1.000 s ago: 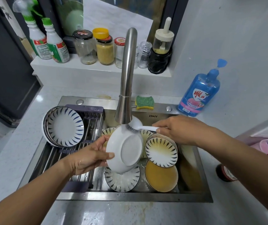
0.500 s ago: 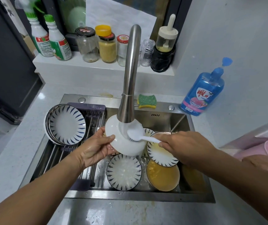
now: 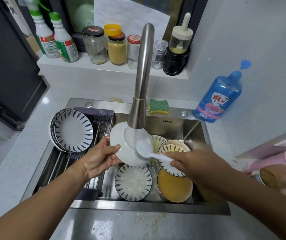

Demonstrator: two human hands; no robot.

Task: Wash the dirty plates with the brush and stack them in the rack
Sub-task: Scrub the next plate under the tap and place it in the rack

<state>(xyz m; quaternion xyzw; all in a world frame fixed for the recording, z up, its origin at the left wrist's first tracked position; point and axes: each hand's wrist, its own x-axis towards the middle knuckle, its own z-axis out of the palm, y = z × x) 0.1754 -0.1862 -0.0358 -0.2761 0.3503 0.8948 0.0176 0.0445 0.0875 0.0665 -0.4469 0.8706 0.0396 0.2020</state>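
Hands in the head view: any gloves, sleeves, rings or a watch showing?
Nothing is worn. The left hand and right hand are bare, with no gloves, rings or watch in sight. No sleeves show up to the frame edge. The left hand glistens with water.

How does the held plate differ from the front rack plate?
The held plate shows its plain white underside under the running tap; the rack plate faces out, showing blue rim strokes. The left hand grips the held plate with the brush against it; the rack plate stands on edge, untouched. Both are round.
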